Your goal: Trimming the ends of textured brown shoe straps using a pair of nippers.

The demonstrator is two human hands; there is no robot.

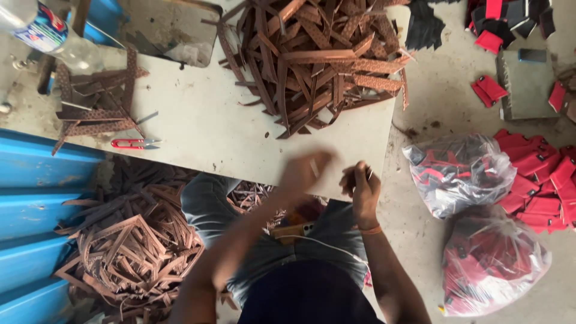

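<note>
Two clear plastic bags stuffed with red and black pieces sit on the floor at the right: one bag beside the table's right edge, the other bag nearer the camera below it. At top left lies a clear plastic bottle with a blue, red and white label.

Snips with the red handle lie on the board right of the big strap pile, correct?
Not quite. In the head view the red-handled snips lie on the board left of the big strap pile, just below the small strap pile.
</note>
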